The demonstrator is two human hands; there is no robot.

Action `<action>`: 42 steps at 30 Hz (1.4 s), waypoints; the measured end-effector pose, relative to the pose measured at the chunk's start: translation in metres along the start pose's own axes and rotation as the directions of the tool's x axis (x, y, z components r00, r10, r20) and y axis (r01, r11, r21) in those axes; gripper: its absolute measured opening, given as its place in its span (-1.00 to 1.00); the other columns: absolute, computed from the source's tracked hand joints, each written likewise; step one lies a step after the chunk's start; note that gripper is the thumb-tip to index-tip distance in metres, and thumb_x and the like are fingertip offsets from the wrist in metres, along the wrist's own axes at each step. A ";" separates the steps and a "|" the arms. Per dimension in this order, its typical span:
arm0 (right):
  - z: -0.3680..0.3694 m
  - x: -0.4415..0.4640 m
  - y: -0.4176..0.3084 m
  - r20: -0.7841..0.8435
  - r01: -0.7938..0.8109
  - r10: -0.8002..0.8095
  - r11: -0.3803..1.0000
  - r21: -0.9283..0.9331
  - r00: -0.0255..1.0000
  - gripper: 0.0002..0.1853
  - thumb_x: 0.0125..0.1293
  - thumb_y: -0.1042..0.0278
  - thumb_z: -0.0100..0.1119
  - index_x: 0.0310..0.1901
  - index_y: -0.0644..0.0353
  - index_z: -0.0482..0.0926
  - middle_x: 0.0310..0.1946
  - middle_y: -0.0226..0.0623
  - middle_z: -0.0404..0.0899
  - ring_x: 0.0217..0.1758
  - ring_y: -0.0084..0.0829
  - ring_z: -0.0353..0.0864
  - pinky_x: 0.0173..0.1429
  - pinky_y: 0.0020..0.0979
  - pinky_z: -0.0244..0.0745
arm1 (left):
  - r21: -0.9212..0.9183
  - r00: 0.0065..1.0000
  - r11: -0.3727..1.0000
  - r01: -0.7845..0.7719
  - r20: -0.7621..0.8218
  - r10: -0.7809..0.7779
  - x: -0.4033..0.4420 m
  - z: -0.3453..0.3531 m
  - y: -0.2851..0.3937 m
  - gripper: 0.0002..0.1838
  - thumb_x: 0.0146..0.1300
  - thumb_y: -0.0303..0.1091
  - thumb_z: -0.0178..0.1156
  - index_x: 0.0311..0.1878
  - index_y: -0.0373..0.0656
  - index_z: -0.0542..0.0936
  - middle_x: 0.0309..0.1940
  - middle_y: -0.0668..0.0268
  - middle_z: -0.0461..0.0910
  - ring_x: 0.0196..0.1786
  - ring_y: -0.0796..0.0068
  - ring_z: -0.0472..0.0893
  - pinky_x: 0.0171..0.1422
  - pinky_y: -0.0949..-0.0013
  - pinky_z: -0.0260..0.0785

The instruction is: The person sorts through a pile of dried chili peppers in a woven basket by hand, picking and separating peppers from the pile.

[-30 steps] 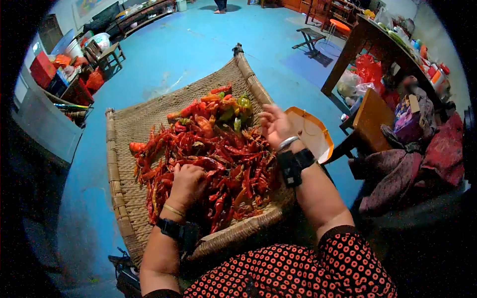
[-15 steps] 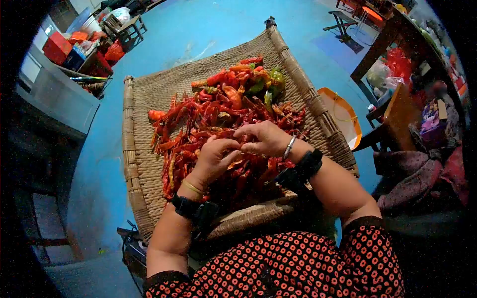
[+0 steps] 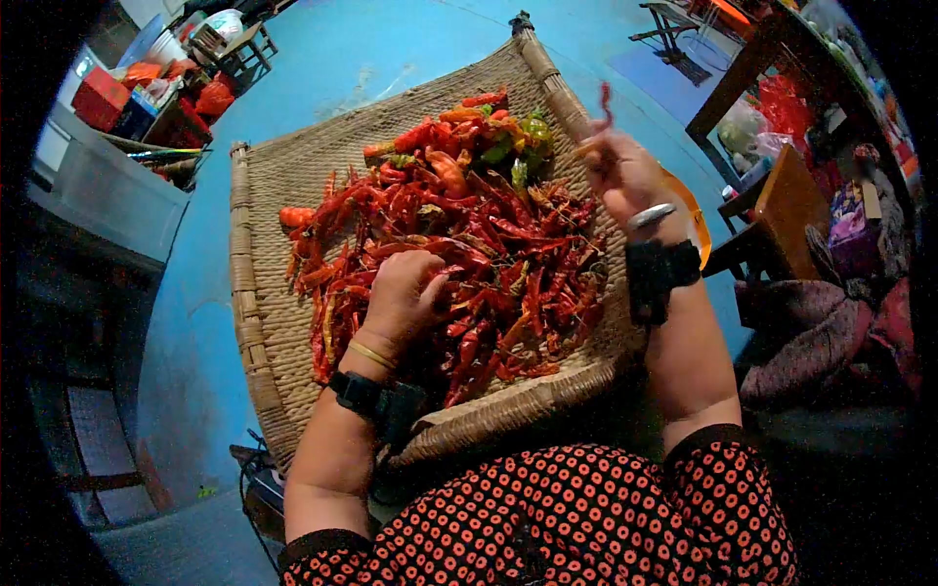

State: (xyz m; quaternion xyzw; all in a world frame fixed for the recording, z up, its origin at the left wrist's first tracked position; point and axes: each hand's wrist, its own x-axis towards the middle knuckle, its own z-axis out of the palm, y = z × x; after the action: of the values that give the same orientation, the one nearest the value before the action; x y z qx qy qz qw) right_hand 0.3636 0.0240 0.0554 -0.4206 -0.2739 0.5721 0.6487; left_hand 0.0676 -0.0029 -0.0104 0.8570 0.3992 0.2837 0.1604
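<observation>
Dried red chili peppers (image 3: pixel 489 249) lie heaped on a woven tray (image 3: pixel 269 230) with a bamboo frame. Fresher red peppers (image 3: pixel 447 171) and a few green ones (image 3: pixel 535 132) sit at the far end of the heap. My left hand (image 3: pixel 403 293) rests low on the near left of the pile, fingers curled in; its fingertips are partly hidden, so what they pinch cannot be made out. Raised over the tray's right edge, my right hand (image 3: pixel 625 176) is smeared by motion and closed on a dried red chili pepper (image 3: pixel 605 103), which sticks up past the fingers.
An orange-rimmed basin (image 3: pixel 702 230) stands on the blue floor (image 3: pixel 322 78), right of the tray and partly behind my right wrist. A wooden stand with bags and cloth (image 3: pixel 816 342) fills the right side. Boxes and bags (image 3: pixel 103 98) and a small stool (image 3: pixel 239 49) are at the far left.
My right hand has moved from beside the left hand up and right to the tray's edge, carrying a chili pepper. My left hand has dropped slightly onto the pile.
</observation>
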 end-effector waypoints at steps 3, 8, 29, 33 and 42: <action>-0.025 0.007 -0.006 -0.305 0.180 -0.070 0.919 0.351 0.950 -0.86 0.19 0.34 -0.06 -0.36 0.21 0.44 -0.57 -0.36 0.47 -0.55 -0.52 0.38 -0.46 -0.50 0.32 | 0.028 1.000 1.000 -0.002 0.015 0.001 -0.001 0.000 -0.002 -0.83 -0.03 -0.37 0.18 -0.35 -0.17 0.47 -0.39 0.25 0.49 -0.27 0.22 0.45 -0.13 0.23 0.26; -0.058 0.026 0.007 -0.301 0.031 0.117 0.895 0.445 0.946 -0.57 0.26 0.09 -0.32 -0.28 0.35 0.39 -0.45 -0.18 0.50 -0.38 -0.39 0.43 -0.34 -0.44 0.40 | 0.068 0.998 0.996 -0.055 0.011 0.054 -0.001 0.000 -0.004 -0.83 -0.05 -0.40 0.18 -0.35 -0.18 0.47 -0.40 0.25 0.48 -0.25 0.22 0.45 -0.11 0.23 0.26; 0.037 -0.009 0.085 0.395 0.456 0.347 -0.111 -0.883 0.850 -0.70 0.12 0.20 0.05 -0.13 0.11 0.50 -0.24 -0.17 0.33 -0.10 -0.19 0.32 -0.02 -0.26 0.27 | 0.378 0.992 0.917 0.125 -0.019 -0.128 -0.006 -0.009 -0.018 -0.67 -0.02 -0.24 0.19 -0.16 -0.11 0.47 -0.01 0.20 0.29 -0.06 0.10 0.31 -0.01 0.16 0.23; 0.029 -0.002 0.095 0.404 0.443 0.368 -0.023 -0.896 0.837 -0.74 0.03 0.22 0.11 -0.24 0.10 0.56 -0.32 -0.14 0.47 -0.25 -0.16 0.45 -0.11 -0.26 0.36 | 0.324 0.975 0.940 0.105 0.155 -0.162 -0.004 -0.016 -0.019 -0.74 -0.01 -0.22 0.18 -0.26 -0.12 0.53 -0.18 0.22 0.39 -0.17 0.15 0.38 -0.12 0.21 0.29; 0.034 0.004 0.072 0.501 0.463 -0.104 0.573 -0.676 0.859 -0.57 -0.10 0.47 0.13 -0.08 0.26 0.43 -0.19 -0.23 0.50 -0.27 -0.46 0.52 -0.18 -0.49 0.43 | 0.239 0.969 0.969 0.064 0.216 -0.118 -0.005 -0.026 -0.013 -0.84 -0.07 -0.30 0.21 -0.42 -0.14 0.53 -0.29 0.24 0.44 -0.24 0.19 0.43 -0.19 0.24 0.33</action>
State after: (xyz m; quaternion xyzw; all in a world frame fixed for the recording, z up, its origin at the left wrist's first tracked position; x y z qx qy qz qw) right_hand 0.2993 0.0355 0.0098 -0.4786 -0.6873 0.3559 0.4147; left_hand 0.0414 0.0021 0.0018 0.8773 0.4475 0.1275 0.1177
